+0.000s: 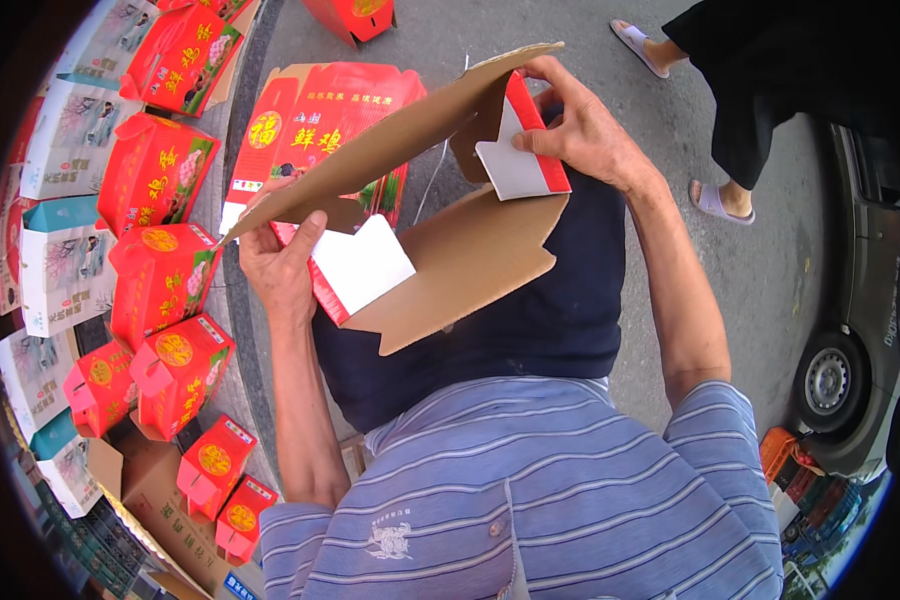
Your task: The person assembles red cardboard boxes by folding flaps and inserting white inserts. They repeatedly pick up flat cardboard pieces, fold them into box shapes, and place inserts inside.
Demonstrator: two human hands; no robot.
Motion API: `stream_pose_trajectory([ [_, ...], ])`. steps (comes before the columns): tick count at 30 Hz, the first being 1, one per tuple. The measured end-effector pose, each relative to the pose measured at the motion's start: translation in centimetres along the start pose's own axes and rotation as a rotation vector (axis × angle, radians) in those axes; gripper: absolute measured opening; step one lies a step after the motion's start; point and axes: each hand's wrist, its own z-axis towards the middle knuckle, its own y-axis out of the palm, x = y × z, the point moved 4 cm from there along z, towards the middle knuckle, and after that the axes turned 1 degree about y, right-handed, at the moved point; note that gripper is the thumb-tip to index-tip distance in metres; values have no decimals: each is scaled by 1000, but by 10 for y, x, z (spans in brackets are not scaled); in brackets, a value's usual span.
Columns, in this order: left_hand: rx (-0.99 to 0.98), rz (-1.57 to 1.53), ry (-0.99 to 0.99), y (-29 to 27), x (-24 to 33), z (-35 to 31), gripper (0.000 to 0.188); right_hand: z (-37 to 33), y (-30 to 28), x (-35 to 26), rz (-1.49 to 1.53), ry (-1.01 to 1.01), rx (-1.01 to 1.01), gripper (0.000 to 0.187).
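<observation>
In the head view, a part-folded, brown-lined carton spans the space above dark trousers, its long axis slanting from the left hand, gripping its near-left end, to the right hand, pinching its far-right end; neither hand is nearer. A flat red carton lies beyond.

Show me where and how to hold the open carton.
Grip the open carton by its two narrow red sides, left hand from the left, right hand from the right. That is probably best: these sides face each other across the opening, between the wide brown panels.
</observation>
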Motion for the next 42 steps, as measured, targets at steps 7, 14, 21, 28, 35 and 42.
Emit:
stream_pose_trajectory([
  [7,15,12,-20,-11,-10,0,51,-22,-8,-16,-21,-1,170,76],
  [14,-1,18,-29,-10,-6,0,50,-75,-8,-50,-414,-353,-308,74],
  [21,8,25,-22,-10,-7,1,46,-56,16,-52,-815,-646,-285,37],
  [28,7,3,-59,-9,-4,1,46,-48,17,-40,-493,-462,-538,35],
  [35,-30,-6,-89,-5,-1,4,48,-47,24,-33,-254,-381,-469,51],
  [42,-213,144,-47,3,24,3,87,-52,26,-34,-182,-392,-386,44],
])
